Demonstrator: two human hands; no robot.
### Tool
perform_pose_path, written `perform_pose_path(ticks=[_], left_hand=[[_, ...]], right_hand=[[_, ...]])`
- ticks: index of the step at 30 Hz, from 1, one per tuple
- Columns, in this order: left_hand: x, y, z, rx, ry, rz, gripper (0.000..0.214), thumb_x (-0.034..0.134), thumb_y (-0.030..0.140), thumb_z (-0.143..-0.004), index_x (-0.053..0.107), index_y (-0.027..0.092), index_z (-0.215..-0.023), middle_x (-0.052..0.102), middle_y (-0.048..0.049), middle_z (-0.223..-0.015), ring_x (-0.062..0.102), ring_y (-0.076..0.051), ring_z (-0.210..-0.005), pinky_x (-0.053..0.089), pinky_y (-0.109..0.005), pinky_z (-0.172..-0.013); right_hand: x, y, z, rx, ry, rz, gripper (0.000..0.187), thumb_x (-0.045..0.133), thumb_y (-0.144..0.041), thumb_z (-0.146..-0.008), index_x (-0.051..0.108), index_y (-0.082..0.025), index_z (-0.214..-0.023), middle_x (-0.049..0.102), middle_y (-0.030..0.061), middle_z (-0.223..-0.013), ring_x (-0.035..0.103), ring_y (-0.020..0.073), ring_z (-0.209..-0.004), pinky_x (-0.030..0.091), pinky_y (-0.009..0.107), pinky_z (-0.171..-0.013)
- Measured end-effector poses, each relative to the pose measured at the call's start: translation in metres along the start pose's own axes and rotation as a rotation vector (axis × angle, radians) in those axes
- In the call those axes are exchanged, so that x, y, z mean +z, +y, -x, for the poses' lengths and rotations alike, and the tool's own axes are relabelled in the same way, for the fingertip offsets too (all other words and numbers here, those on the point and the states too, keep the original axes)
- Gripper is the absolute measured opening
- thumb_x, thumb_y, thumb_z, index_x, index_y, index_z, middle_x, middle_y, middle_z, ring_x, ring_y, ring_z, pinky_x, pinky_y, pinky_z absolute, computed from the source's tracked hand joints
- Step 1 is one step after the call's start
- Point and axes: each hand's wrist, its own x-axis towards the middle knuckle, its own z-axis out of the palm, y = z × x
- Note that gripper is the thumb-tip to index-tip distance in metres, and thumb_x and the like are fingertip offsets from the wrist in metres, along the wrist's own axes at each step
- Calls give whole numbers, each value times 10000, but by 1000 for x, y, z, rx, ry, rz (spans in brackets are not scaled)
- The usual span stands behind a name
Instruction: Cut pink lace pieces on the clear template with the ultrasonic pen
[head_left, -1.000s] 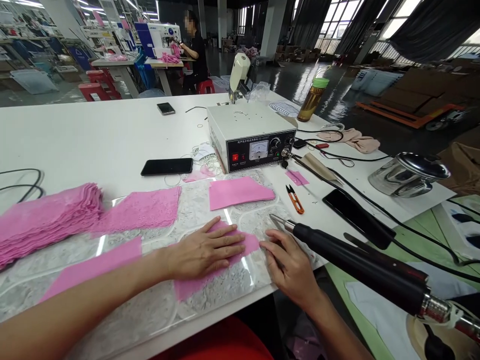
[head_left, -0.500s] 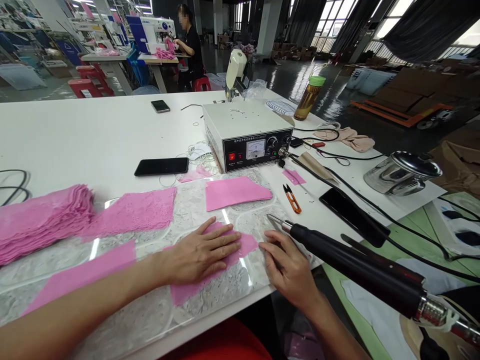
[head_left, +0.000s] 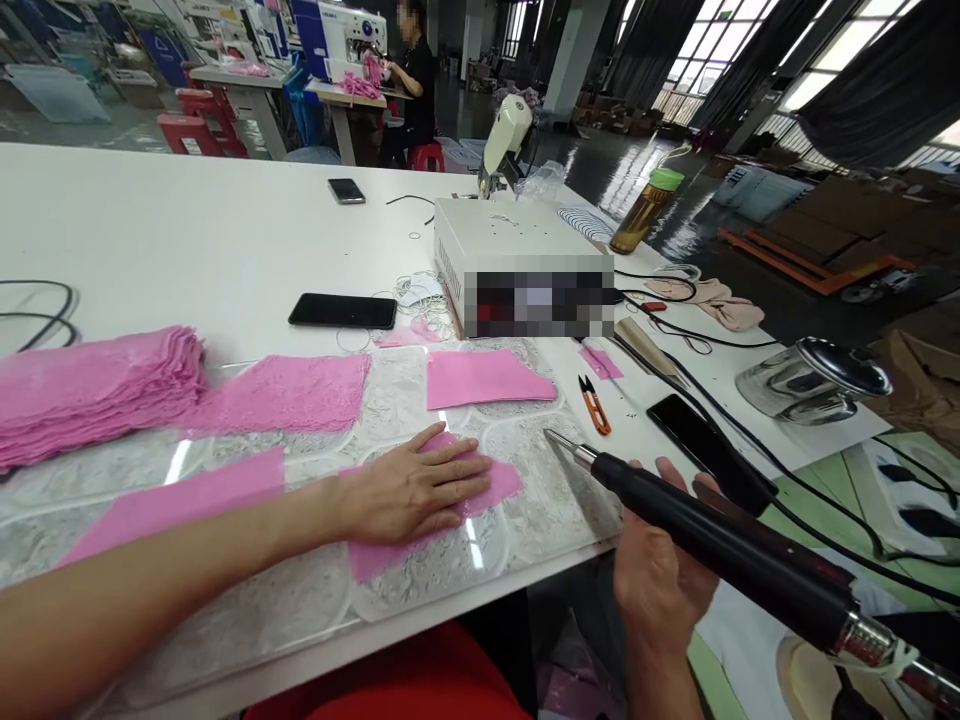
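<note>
My left hand (head_left: 416, 488) lies flat, fingers spread, on a pink fabric piece (head_left: 379, 562) over the transparent-covered marbled mat. To the right is an ultrasonic welding handpiece (head_left: 697, 530), a black cylinder whose pointed metal tip (head_left: 566, 447) is above the mat. My right hand (head_left: 664, 570) is palm up beneath the handpiece's barrel. Its fingertips show on the far side, apart and not wrapped round it; whether the palm touches the barrel I cannot tell. A folded pink piece (head_left: 487, 378) lies beyond my left hand.
At left are a stack of pink fabric (head_left: 97, 390) and a single pink piece (head_left: 180, 500). A control box (head_left: 517, 235), phones (head_left: 343, 311), orange thread snips (head_left: 595, 405), a steel mug (head_left: 806, 385) and a bottle (head_left: 646, 212) stand around. Black cables (head_left: 750, 425) run right. A person (head_left: 412, 90) sews behind.
My right hand has moved right, from near the handpiece's tip to under its barrel, and its fingers have opened. My left hand stays on the fabric. The view has shifted slightly.
</note>
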Motion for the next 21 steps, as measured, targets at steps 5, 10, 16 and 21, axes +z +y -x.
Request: perform_pose_path(ticks=[5, 10, 16, 21], left_hand=[[2, 1, 0, -2, 0, 10, 487, 336, 413, -1045, 366, 221, -1491, 373, -54, -1546, 273, -251, -1468, 52, -511, -1228], [2, 1, -1, -10, -31, 12, 495, 308, 407, -1049, 366, 187, -1488, 354, -58, -1556, 247, -261, -1476, 39, -509, -1224], [3, 2, -1, -11, -15, 32, 485, 331, 399, -1042, 389, 192, -1476, 375, -63, -1545, 260, -263, -1472, 40, -510, -1224], [2, 2, -1, -8, 3, 48, 479, 358, 386, -1035, 395, 197, -1475, 393, -70, -1535, 273, -270, -1466, 73, -529, -1220]], right_hand=[[35, -5, -24, -119, 204, -412, 383, 613, -367, -762, 590, -249, -1125, 591, 4, -1043, 644, 162, -884, 528, 445, -917], [32, -19, -38, -127, 252, -557, 277, 483, -418, -750, 619, -199, -852, 551, -11, -813, 517, 91, -554, 467, 258, -487], [29, -32, -33, -86, 80, -564, 244, 488, -347, -625, 619, -178, -743, 547, -19, -653, 489, 102, -451, 403, 251, -388], [36, -33, -32, -67, 57, -556, 219, 487, -318, -611, 617, -180, -720, 534, -30, -614, 495, 103, -441, 410, 249, -385]])
